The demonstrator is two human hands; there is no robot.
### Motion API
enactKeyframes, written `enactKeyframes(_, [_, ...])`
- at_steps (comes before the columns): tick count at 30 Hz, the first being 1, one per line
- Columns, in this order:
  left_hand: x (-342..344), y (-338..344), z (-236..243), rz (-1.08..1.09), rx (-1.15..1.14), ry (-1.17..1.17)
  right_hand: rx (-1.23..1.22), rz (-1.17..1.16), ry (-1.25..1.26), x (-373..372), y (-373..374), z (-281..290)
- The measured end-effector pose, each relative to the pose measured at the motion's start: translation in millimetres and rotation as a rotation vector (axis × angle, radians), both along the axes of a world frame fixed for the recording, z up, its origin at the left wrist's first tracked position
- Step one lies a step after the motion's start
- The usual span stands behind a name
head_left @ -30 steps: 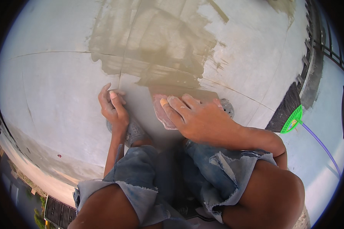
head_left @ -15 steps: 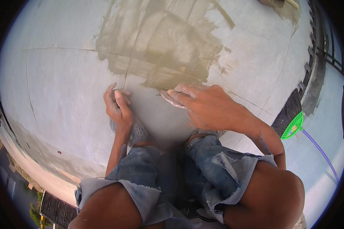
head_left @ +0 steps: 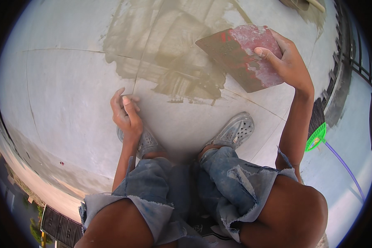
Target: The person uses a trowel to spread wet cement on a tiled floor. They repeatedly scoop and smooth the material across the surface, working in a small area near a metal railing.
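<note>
My right hand [head_left: 288, 62] grips a flat red scraper [head_left: 265, 46], thumb on its face and fingers behind. Grey-brown paste covers much of the blade, which is raised with its broad face toward me. Beneath and left of it, wet grout [head_left: 161, 45] lies streaked over the light floor tiles [head_left: 70, 95] and across a tile joint. My left hand [head_left: 127, 111] hangs above my left shoe, its dusty fingers loosely bent and apart, with nothing seen in them.
My grey clogs [head_left: 235, 130] stand on the tiles just short of the grout. A broom [head_left: 317, 136] with black bristles and a purple handle lies at the right. Part of a container [head_left: 297, 4] shows at the top right, with a pale stick across it.
My right hand has lifted the scraper off the floor, up and to the right, turning its face into view. Streaked grout shows at the patch's near edge. My left hand has hardly moved.
</note>
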State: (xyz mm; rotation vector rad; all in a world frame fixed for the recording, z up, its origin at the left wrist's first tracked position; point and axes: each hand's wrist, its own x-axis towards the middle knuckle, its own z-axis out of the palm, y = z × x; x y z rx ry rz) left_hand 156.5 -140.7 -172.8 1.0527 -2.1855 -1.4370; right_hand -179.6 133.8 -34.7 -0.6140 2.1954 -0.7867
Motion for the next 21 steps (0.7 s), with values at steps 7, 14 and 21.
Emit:
enactKeyframes(7, [0.6, -0.9, -2.4, -0.015, -0.005, 0.003, -0.061, -0.081, 0.082, 9.2, 5.2, -46.7])
enactKeyframes(14, [0.8, -1.1, -1.2, -0.023, -0.028, -0.019, 0.014, 0.075, 0.117, 22.0, -26.1, -41.6])
enactKeyframes(21, [-2.2, 0.4, -2.1, -0.022, -0.012, 0.001, -0.079, -0.086, 0.087, 8.3, -3.9, -36.9])
